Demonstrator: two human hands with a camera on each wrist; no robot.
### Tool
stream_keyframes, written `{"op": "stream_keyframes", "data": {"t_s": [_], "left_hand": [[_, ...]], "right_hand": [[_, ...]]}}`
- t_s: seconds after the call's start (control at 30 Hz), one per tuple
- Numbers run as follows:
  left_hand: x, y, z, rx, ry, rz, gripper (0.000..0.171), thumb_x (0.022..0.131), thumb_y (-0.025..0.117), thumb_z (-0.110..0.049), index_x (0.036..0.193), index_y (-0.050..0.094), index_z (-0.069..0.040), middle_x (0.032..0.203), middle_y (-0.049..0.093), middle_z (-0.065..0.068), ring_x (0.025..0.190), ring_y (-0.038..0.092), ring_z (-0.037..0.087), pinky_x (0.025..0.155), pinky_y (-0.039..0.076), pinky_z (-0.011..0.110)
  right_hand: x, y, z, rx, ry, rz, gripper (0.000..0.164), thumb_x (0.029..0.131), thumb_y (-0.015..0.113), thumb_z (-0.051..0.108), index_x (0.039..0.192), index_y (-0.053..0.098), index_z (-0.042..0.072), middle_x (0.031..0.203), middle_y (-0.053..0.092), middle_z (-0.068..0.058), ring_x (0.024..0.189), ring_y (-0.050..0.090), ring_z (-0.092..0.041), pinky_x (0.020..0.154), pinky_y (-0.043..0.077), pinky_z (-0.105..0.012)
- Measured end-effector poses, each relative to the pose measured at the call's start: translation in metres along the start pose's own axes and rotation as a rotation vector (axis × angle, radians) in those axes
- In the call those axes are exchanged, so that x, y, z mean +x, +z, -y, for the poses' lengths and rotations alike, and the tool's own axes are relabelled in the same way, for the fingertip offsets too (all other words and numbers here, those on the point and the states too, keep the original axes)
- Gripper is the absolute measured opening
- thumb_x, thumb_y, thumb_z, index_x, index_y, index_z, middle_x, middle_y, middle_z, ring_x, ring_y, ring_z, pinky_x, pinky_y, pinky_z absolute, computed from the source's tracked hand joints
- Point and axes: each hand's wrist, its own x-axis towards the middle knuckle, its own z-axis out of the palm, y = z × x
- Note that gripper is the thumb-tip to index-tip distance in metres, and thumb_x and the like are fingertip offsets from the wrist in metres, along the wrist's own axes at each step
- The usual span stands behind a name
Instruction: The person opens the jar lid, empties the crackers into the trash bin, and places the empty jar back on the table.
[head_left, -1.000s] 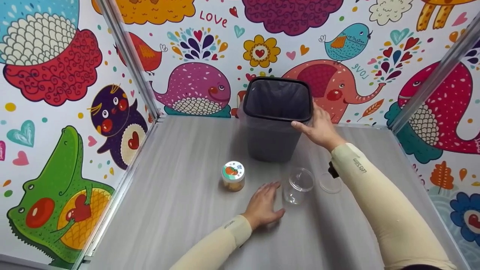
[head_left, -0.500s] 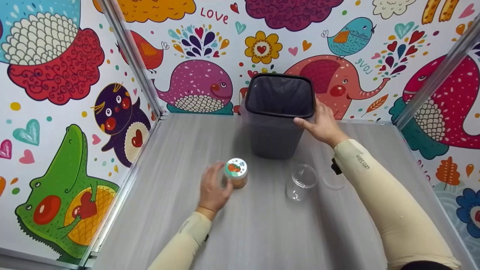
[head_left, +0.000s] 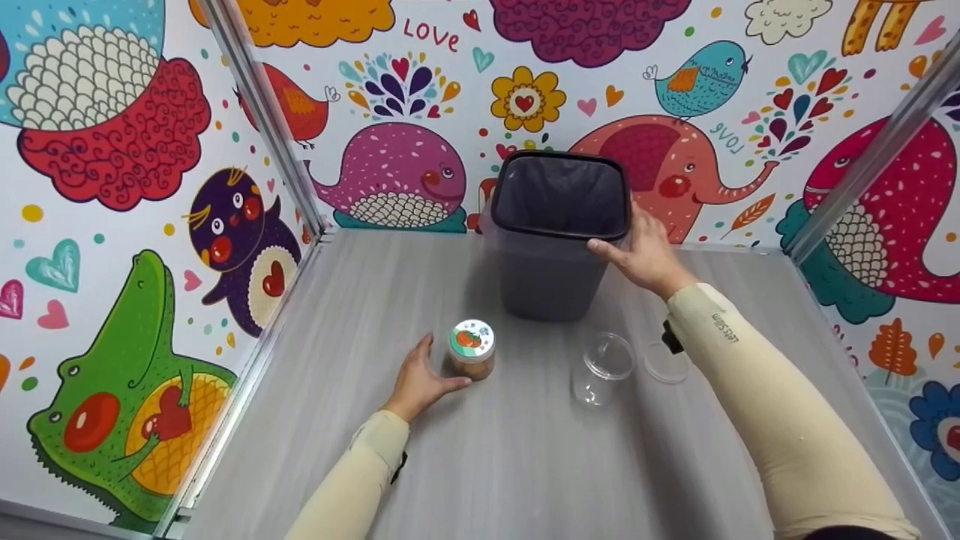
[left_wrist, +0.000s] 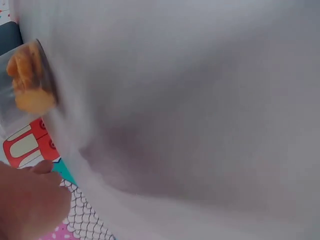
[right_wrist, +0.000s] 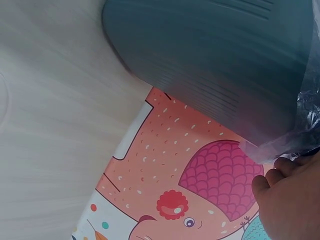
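The filled jar [head_left: 472, 352] stands upright on the desk [head_left: 510, 457], and the left hand [head_left: 420, 381] is just to its left and toward the person. That hand is empty, thumb and fingers spread; the fingers stand apart from the jar, while the thumb reaches toward its near side, though I cannot tell whether it touches. Behind the filled jar and to its right, the right hand [head_left: 645, 251] grips the near right corner of the bin [head_left: 555, 281] by its rim.

A second ago the left hand lay to the right of the filled jar; half a second ago it had crossed to the jar's left, fingertips up beside the lid [head_left: 472, 337]. Now it sits lower on that side. The right hand has kept its hold.

The filled jar is clear-walled, with chunky golden-brown pieces [left_wrist: 30, 80] inside and an orange-and-green print on its white lid. The bin is dark, smooth and tapered, lined with a thin, crinkled plastic bag [right_wrist: 310, 112]. To the filled jar's right stands a transparent jar [head_left: 600, 375], and farther right lies a flat clear disc [head_left: 666, 365]. The desk is grey with faint streaks.
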Motion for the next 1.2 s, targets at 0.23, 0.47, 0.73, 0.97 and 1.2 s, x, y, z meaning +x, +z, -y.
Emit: {"op": "stream_keyframes", "data": {"t_s": [0.23, 0.47, 0.73, 0.97, 1.2], "left_hand": [[0.008, 0.016, -0.001, -0.036, 0.006, 0.02, 0.111, 0.063, 0.096, -0.031, 0.149, 0.035, 0.004, 0.149, 0.043, 0.021, 0.136, 0.042, 0.035, 0.11, 0.035, 0.048], [0.014, 0.026, 0.005, 0.032, 0.126, -0.027, 0.098, 0.063, 0.095, -0.034, 0.139, 0.047, 0.005, 0.135, 0.057, 0.021, 0.127, 0.05, 0.037, 0.114, 0.022, 0.053], [0.019, 0.032, -0.002, 0.007, 0.038, -0.026, 0.091, 0.061, 0.096, -0.03, 0.135, 0.052, 0.001, 0.126, 0.062, 0.017, 0.119, 0.054, 0.035, 0.102, 0.041, 0.049], [0.023, 0.033, -0.001, 0.009, 0.05, -0.016, 0.09, 0.061, 0.096, -0.03, 0.134, 0.053, 0.0, 0.124, 0.062, 0.015, 0.118, 0.054, 0.035, 0.102, 0.042, 0.048], [0.026, 0.031, 0.0, 0.022, 0.085, 0.004, 0.087, 0.061, 0.097, -0.028, 0.131, 0.054, 0.0, 0.122, 0.063, 0.013, 0.116, 0.055, 0.033, 0.102, 0.041, 0.048]], "right_hand": [[-0.001, 0.001, 0.0, 0.013, -0.011, -0.005, 0.108, 0.086, 0.065, 0.063, 0.16, 0.009, 0.009, 0.161, 0.02, -0.019, 0.146, 0.013, -0.041, 0.116, 0.009, -0.059], [-0.002, 0.0, 0.001, -0.009, 0.01, 0.021, 0.11, 0.086, 0.064, 0.064, 0.159, 0.007, 0.005, 0.16, 0.018, -0.021, 0.146, 0.011, -0.042, 0.116, 0.008, -0.059], [-0.002, 0.0, 0.001, -0.007, 0.02, 0.021, 0.111, 0.085, 0.063, 0.067, 0.159, 0.008, 0.007, 0.161, 0.018, -0.021, 0.146, 0.011, -0.041, 0.116, 0.008, -0.059], [-0.002, -0.001, 0.001, 0.0, 0.023, 0.017, 0.11, 0.085, 0.064, 0.066, 0.16, 0.007, 0.008, 0.161, 0.018, -0.02, 0.146, 0.011, -0.041, 0.116, 0.008, -0.06], [-0.001, -0.001, -0.001, -0.012, 0.016, 0.015, 0.11, 0.085, 0.063, 0.067, 0.16, 0.008, 0.007, 0.161, 0.018, -0.02, 0.146, 0.011, -0.041, 0.116, 0.009, -0.058]]}}
